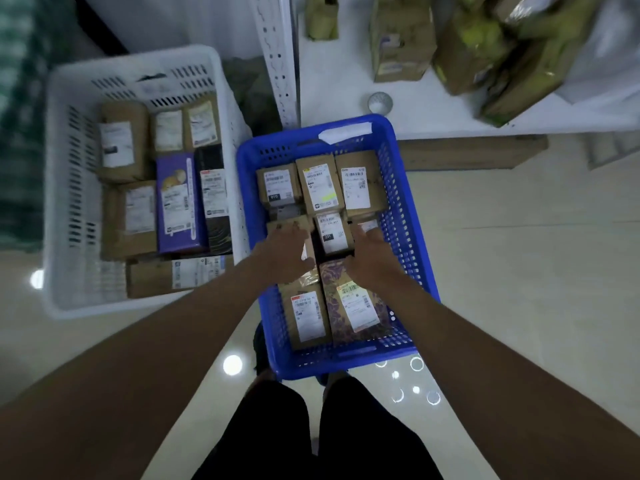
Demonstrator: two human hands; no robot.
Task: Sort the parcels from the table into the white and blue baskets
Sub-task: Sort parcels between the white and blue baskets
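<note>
From the head camera, both hands reach down into the blue basket [408, 209] on the floor, and their backs hide the parcels under them. The left hand [282, 252] lies over a small brown box [287, 225] in the middle row; its fingers are blurred, so I cannot tell whether they are spread or curled. The right hand [372, 252] has its fingers stretched forward, tips touching a partly hidden parcel [367, 225] by the basket's right wall. Between the hands stands a labelled box [332, 233].

The blue basket is packed close: three labelled boxes [320, 187] across the far row, a brown parcel [306, 318] and a patterned purple-brown parcel [353, 303] nearest the person, little bare floor showing inside. The white basket [62, 188] stands just left, touching or nearly touching the blue one, filled with brown parcels, a purple box [176, 202] and a black one [216, 199].

Beyond, the white tabletop [433, 112] carries blurred brown and green parcels [401, 39], cut off at the top edge, and a small round silvery thing [380, 102] near its front edge. The person's dark-clad legs stand just behind the blue basket.
</note>
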